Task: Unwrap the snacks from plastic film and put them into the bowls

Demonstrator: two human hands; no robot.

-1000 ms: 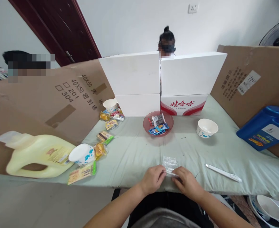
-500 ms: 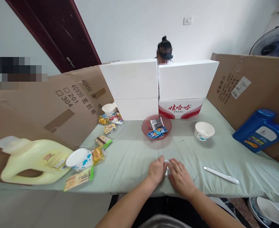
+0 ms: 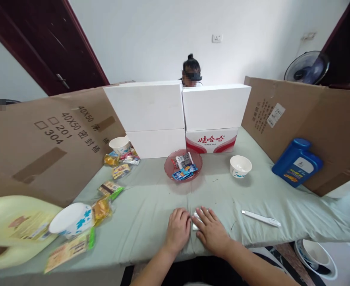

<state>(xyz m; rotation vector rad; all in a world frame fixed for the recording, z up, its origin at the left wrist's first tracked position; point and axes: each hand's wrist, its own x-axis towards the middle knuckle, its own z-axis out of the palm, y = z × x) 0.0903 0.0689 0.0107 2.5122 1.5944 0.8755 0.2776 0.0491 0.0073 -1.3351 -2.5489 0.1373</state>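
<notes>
Palm down at the table's near edge, my right hand point(image 3: 212, 228) lies flat with its fingers stretched over a small whitish, crumpled piece point(image 3: 196, 222), perhaps a wrapper. Most of that piece is covered by the hand, so its kind cannot be made out. Just left of it my left hand point(image 3: 178, 228) rests palm down on the cloth, fingers side by side and slightly bent, with nothing seen in it. Beyond both hands stands a pink glass dish point(image 3: 167, 171) holding several blue sachets point(image 3: 185, 172) and a grey-and-white packet point(image 3: 184, 160).
To the right are a white utility knife point(image 3: 261, 218), a paper bowl point(image 3: 240, 166) and a blue bottle point(image 3: 296, 163). Leftward lie snack packets point(image 3: 111, 188), a paper bowl point(image 3: 70, 218) and a yellow jug point(image 3: 22, 226). White boxes point(image 3: 151, 115) and cardboard point(image 3: 52, 139) wall the table; a person point(image 3: 191, 71) is behind.
My left hand has opened from a closed grip beside the piece and lowered palm down. My right hand has flattened over the piece. The view has shifted to the right.
</notes>
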